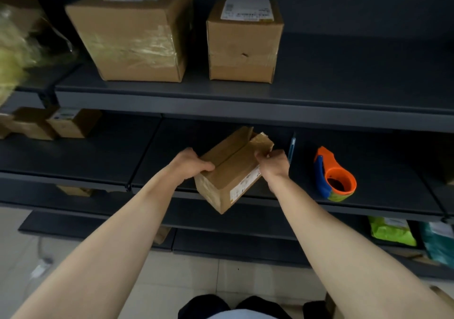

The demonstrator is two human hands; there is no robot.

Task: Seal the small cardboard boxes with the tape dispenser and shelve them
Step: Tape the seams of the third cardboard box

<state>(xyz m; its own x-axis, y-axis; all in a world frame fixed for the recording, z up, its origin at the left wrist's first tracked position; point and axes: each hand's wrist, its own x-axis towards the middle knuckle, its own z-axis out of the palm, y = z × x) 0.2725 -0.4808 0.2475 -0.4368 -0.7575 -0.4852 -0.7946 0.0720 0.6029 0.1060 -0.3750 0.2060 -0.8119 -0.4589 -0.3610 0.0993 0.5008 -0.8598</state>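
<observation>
My left hand [190,162] curls its fingers over the near-left top edge of the small brown cardboard box [228,171] and grips it. The box sits tilted at the front edge of the dark grey metal middle shelf [98,156], its lowest corner hanging past the lip towards me. Its long axis and top seam run diagonally from near left to far right, with the far-end flaps raised open. My right hand [272,164] pinches the box's far-right edge by a taped flap. Further right on the same shelf, apart from the box, lies the orange-and-blue plastic tape dispenser [334,173].
</observation>
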